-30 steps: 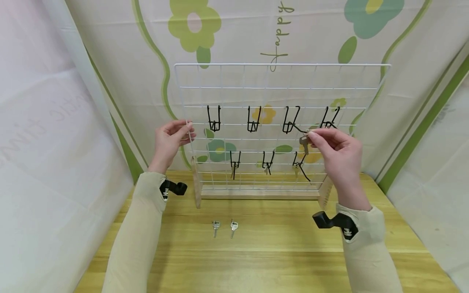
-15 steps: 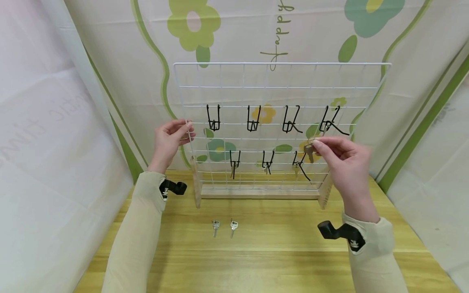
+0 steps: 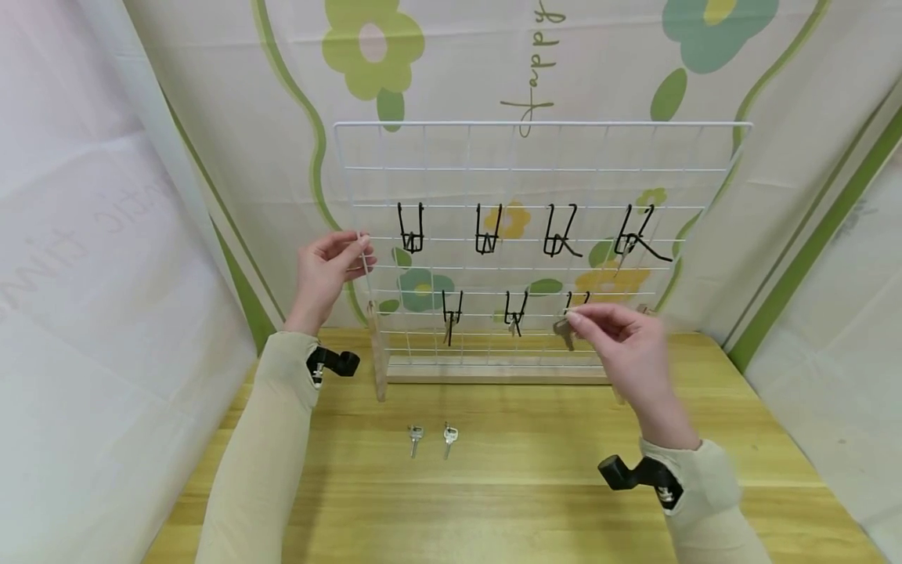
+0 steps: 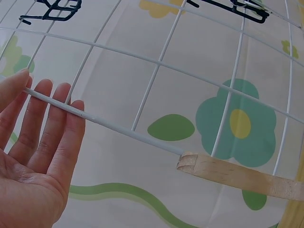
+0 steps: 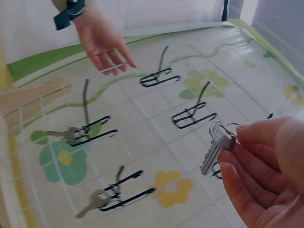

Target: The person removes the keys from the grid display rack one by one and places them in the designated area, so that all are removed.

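A white wire grid rack [image 3: 535, 123] with black hooks stands upright on wooden feet. My left hand [image 3: 327, 274] holds its left side rod, thumb on one side and fingers on the other in the left wrist view. My right hand [image 3: 630, 356] pinches a silver key [image 5: 217, 149] by its small ring, in front of the lower right hook [image 3: 578, 298], which the hand partly hides. Other keys hang on the upper right hook [image 3: 636, 235], the lower left hook [image 3: 452, 305] and the lower middle hook [image 3: 516, 304].
Two silver keys, a left one [image 3: 415, 440] and a right one [image 3: 450, 440], lie on the wooden table [image 3: 493, 509] before the rack. Three more hooks line the upper row, including the far left hook [image 3: 412, 231]. Behind hangs a flower-printed cloth [image 3: 451, 70].
My right hand first moved down and slightly right from the upper hooks, then down and left to the lower right hook, still pinching the key. The left hand stayed on the rack.
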